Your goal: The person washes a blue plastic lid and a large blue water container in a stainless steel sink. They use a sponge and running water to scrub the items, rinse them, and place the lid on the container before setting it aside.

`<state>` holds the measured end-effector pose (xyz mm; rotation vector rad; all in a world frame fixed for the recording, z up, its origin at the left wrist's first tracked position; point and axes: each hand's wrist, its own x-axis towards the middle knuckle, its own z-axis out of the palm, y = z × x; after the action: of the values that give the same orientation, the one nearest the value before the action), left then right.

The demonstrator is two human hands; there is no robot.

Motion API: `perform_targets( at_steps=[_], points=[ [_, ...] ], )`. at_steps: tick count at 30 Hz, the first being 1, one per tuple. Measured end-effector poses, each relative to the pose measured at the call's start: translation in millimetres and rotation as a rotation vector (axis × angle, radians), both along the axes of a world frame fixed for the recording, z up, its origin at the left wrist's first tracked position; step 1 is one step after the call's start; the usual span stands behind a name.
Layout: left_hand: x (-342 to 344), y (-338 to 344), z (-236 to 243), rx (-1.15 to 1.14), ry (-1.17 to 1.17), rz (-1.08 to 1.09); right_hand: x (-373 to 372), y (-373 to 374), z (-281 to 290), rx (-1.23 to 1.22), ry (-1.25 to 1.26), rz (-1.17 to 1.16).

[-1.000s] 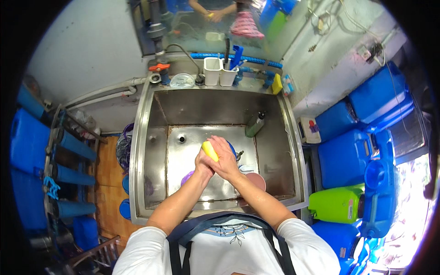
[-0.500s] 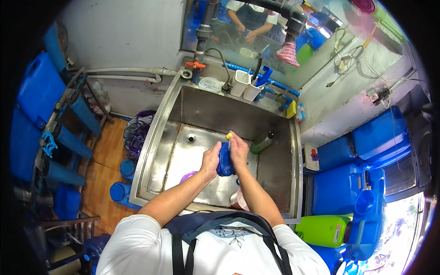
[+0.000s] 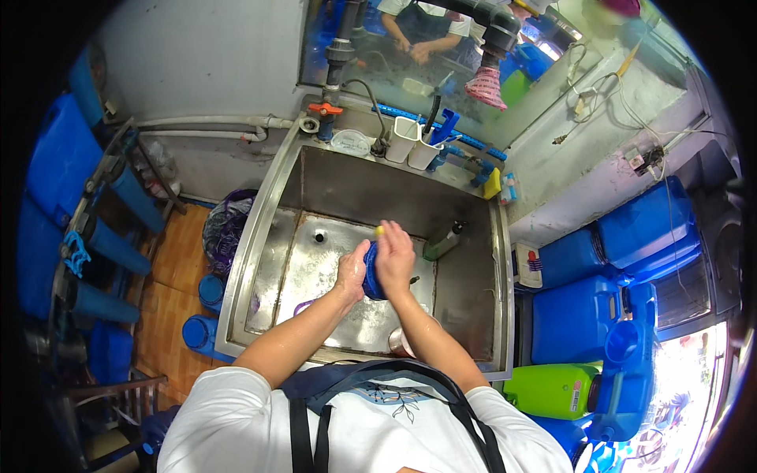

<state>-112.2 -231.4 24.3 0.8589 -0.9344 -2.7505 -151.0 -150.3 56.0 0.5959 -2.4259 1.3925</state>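
Note:
Inside the steel sink (image 3: pixel 473 331), my left hand (image 3: pixel 353 272) grips a dark blue round object (image 3: pixel 372 272), possibly a lid or container, by its left side. My right hand (image 3: pixel 394 256) is closed over a yellow sponge (image 3: pixel 380 231), mostly hidden under the fingers, and presses against the blue object's right side. A green bottle (image 3: pixel 438 244) stands at the sink's back right. A pinkish bowl (image 3: pixel 400 341) lies near the front, partly behind my right forearm. A purple item (image 3: pixel 303 307) shows beside my left forearm, and a dark drain (image 3: pixel 319 238) is in the sink floor.
White holders with brushes (image 3: pixel 404 142), an orange valve (image 3: pixel 323 109) and another yellow sponge (image 3: pixel 492 184) line the back ledge. Blue containers (image 3: pixel 572 319) and a green jug (image 3: pixel 552 389) are stacked at right. Blue filter housings (image 3: pixel 118 256) and jugs (image 3: pixel 201 335) are at left.
The view has shifted. My hands have moved from clasped around the sponge to either side of the blue object, which now shows between them; my right hand's fingers have slid over the sponge.

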Motion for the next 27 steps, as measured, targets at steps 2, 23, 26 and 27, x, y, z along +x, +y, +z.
perform_targets(
  at_steps=[2, 23, 26, 27],
  points=[
    [7, -3, 1, -0.042, 0.149, -0.01, 28, -9, 0, 0.094, 0.194, 0.094],
    [7, -28, -36, 0.26, -0.004, -0.471, 20, 38, -7, 0.181, 0.256, 0.08],
    [4, -30, -39, -0.287, -0.044, -0.294, 16, 40, -20, -0.006, -0.394, 0.04],
    [3, -30, -39, -0.485, -0.087, -0.214, 14, 40, -22, -0.09, -0.366, 0.086]
  ],
)
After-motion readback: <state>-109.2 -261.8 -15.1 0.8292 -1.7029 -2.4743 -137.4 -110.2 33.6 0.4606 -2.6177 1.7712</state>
